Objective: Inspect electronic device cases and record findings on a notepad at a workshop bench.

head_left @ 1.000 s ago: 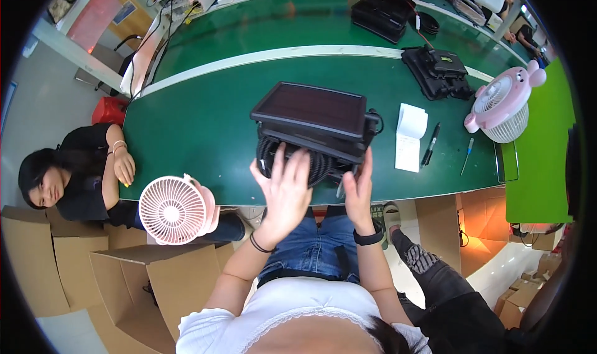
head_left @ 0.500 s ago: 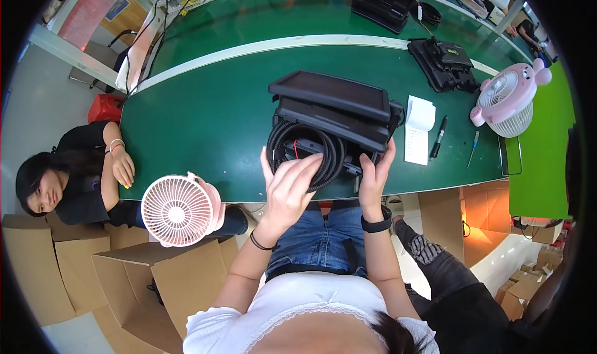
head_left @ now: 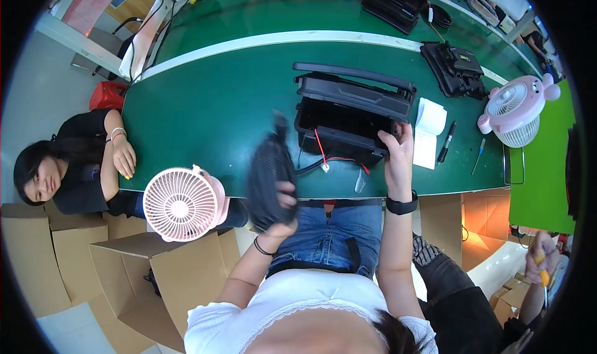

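Note:
My left hand (head_left: pixel 283 211) grips a dark, motion-blurred bundle of coiled black tubing (head_left: pixel 267 174) near the front edge of the bench. A black box (head_left: pixel 339 135) with a raised lid (head_left: pixel 354 91) sits to its right on the green bench (head_left: pixel 186 118). My right hand (head_left: pixel 398 149) grips the box's right end, thumb at the rim. A red wire and a white connector (head_left: pixel 325 166) hang in front of the box. A small clear piece (head_left: pixel 359 181) lies below them.
Two fans (head_left: pixel 179 206) (head_left: pixel 511 105), a notepad (head_left: pixel 426 142), pen (head_left: pixel 446 141), screwdriver (head_left: pixel 479 155) and further black cases (head_left: pixel 452 69) surround my hands. A person (head_left: pixel 62 180) leans at the left. A co-worker's hand (head_left: pixel 538 257) is at right. Cardboard boxes (head_left: pixel 186 279) stand below.
My left hand has pulled the coiled tubing out of the box and down-left, uncovering the interior and red wire. The box has shifted right with my right hand. A co-worker's hand has appeared.

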A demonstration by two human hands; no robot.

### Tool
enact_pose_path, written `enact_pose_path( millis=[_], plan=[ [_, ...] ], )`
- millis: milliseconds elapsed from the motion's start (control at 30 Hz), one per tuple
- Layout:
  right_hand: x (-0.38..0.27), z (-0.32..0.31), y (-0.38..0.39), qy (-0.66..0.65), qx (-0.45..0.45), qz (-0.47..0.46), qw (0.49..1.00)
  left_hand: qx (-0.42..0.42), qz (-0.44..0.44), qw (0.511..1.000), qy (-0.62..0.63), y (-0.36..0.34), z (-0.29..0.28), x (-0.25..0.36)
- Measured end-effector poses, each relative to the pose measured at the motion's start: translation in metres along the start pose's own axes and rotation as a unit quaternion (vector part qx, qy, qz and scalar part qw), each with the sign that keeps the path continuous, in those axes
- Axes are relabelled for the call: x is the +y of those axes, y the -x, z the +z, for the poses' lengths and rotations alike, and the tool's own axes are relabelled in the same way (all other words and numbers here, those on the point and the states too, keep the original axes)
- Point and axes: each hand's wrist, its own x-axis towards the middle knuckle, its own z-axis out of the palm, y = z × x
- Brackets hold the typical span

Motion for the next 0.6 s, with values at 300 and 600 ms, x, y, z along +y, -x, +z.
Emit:
enact_pose_path(
  millis=[300,600],
  plan=[
    [0.017,-0.009,0.015,0.043,0.015,0.008,0.999,0.068,-0.258,0.929,0.256,-0.071,-0.01,-0.037],
    [0.023,-0.025,0.014,0.088,0.004,0.019,0.996,0.249,-0.268,0.889,0.277,-0.006,-0.005,-0.005]
  ],
)
